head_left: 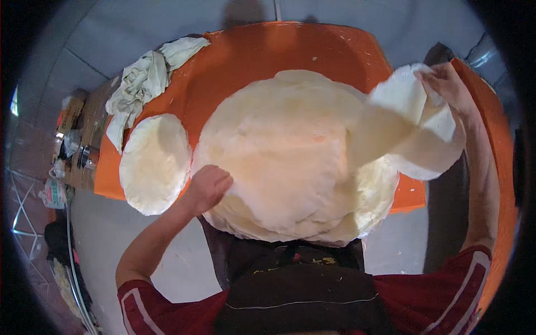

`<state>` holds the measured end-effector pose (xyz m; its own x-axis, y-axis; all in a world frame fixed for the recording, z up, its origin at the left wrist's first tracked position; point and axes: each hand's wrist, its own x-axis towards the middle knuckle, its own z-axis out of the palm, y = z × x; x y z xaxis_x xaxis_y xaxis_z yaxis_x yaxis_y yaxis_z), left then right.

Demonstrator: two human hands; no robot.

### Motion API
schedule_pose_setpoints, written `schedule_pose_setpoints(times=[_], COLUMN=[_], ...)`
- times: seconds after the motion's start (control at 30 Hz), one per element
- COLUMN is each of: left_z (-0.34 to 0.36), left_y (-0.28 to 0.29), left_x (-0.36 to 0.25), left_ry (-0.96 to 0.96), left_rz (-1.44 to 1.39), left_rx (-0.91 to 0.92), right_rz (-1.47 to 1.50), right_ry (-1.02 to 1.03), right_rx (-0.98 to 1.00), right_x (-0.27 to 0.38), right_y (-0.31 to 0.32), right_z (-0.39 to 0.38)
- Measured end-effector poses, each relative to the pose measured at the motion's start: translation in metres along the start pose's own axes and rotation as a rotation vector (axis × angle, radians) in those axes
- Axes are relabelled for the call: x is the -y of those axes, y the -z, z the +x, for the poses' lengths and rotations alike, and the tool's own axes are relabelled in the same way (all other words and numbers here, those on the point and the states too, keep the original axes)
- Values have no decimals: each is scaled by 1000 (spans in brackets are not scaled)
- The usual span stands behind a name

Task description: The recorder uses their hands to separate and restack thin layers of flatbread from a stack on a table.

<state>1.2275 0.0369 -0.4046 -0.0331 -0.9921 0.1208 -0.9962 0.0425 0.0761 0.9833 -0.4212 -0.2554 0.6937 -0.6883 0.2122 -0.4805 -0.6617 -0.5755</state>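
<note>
Head view: one thin pale sheet in the right hand, beside a broad pile

The right hand [446, 86] grasps the loose sheet [393, 92], fingers closed on its upper edge. This sheet is at the right side of the pile [273, 167], partly over it; it bends, and part of it is blurred. The left hand [211, 187] is at the left border of the pile with fingers curled; I cannot tell whether they pinch an edge or only rest there. One more round sheet [156, 164] lies at the left on the orange table [290, 50], below a crumpled cloth [142, 78].

I judge that the step in hand is the handling of single sheets at the pile. The next move, in my opinion, calls for a gentle grip and for support of the hanging part, because such thin material may fold or tear.

About writing: the sheets show none. A plastic bag [54, 194] at far left seems to have some printing, too small to be read.
</note>
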Motion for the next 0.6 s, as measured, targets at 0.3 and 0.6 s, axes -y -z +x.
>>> schedule_pose_setpoints(times=[0.3,0.6], left_z=[111,-40], left_y=[44,-68], left_x=[136,106], left_ry=[990,1073], left_rz=[-1440,-2104], left_rx=[-23,-285], right_rz=[-285,-809], right_ry=[221,964], right_rx=[-254,255], right_x=[144,164], right_y=[68,-167], right_z=[20,-78])
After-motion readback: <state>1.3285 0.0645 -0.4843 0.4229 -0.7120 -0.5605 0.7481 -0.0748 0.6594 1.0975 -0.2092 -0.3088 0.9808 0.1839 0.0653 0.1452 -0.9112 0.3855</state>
